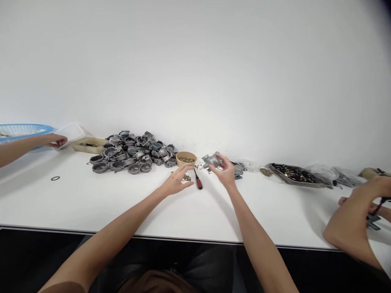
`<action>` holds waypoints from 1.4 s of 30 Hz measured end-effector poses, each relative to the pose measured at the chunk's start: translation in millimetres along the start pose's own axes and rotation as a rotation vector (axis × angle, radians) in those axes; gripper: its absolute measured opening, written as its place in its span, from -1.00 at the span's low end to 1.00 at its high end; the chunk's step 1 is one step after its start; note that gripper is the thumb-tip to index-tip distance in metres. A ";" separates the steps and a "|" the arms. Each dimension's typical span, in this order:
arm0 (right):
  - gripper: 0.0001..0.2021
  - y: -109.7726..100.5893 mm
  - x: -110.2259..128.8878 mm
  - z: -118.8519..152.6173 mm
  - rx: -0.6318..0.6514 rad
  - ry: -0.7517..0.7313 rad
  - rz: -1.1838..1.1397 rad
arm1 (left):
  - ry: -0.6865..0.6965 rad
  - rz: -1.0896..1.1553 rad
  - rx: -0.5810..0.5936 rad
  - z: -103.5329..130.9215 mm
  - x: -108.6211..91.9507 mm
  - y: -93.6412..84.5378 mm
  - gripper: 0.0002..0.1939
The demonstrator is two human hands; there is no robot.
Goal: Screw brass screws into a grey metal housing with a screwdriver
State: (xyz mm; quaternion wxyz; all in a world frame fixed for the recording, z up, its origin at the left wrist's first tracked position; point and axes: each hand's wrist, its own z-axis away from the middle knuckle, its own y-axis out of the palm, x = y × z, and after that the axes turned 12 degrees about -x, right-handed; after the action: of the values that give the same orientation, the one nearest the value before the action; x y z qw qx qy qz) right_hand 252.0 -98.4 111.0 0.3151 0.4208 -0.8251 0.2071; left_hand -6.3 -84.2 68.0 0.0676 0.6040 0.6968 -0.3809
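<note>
My right hand (225,170) grips a grey cast metal housing (213,160) between thumb and fingers, lifted over the white table. My left hand (179,180) holds nothing; its thumb and fingers are apart. Just beyond its fingers lies a small heap of brass screws (186,178). Between my hands a screwdriver (198,182) with a red and black handle rests on the table. Behind it stands a round tan bowl (177,159) filled with small brass-coloured pieces. A few more grey metal parts (239,168) lie behind my right hand.
To the left sits a large pile of grey metal housings (131,151). Left of it are a shallow tray (80,147), a co-worker's hand (56,140), a blue basket (45,129) and a black ring (55,178). At right are a tray of dark parts (305,184), plastic bags (324,171) and another person's arm (351,228).
</note>
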 end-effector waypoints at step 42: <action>-0.42 -152.2 -167.9 -34.8 -0.429 0.398 0.466 | -0.354 -0.369 0.255 -0.5 43.6 -13.3 -0.79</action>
State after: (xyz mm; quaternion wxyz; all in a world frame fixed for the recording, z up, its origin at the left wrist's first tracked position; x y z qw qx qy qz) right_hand 464.6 -67.8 31.0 0.4945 0.0976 -0.8460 0.1735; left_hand -29.4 -49.2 50.1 0.0413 0.3948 0.7188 -0.5708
